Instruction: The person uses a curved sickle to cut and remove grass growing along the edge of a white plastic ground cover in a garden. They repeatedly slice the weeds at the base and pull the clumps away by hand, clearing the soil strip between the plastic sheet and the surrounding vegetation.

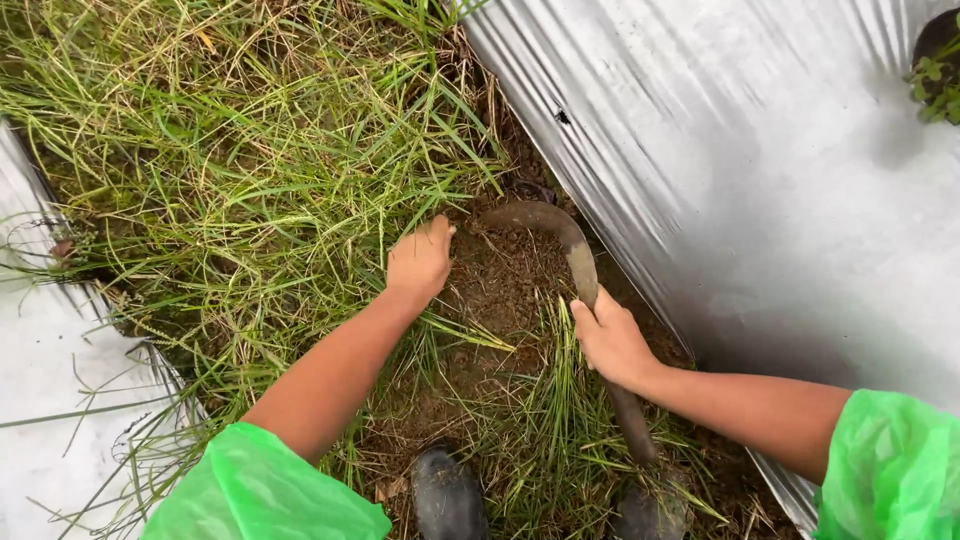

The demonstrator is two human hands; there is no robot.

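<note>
Cutting risk: the curved blade of the sickle point(560, 235) arcs toward the left hand point(420, 262), which sits just beside its tip, so a hard pull could, I judge, nick those fingers.
Plastic sheet point(780, 180): silver, on the right, its edge just beside the blade (a stray swing could slash it).
Grass point(250, 170): thick clump on the far left, where a stroke could catch and jerk.
Boots point(448, 495): near edge, in line with the handle, so an overshoot could reach them.
Right hand point(612, 342): clenched tight around the sickle handle, mid-right.
Left hand: fingers curled down into the grass roots at the soil edge; how firmly they grasp, I cannot tell.
</note>
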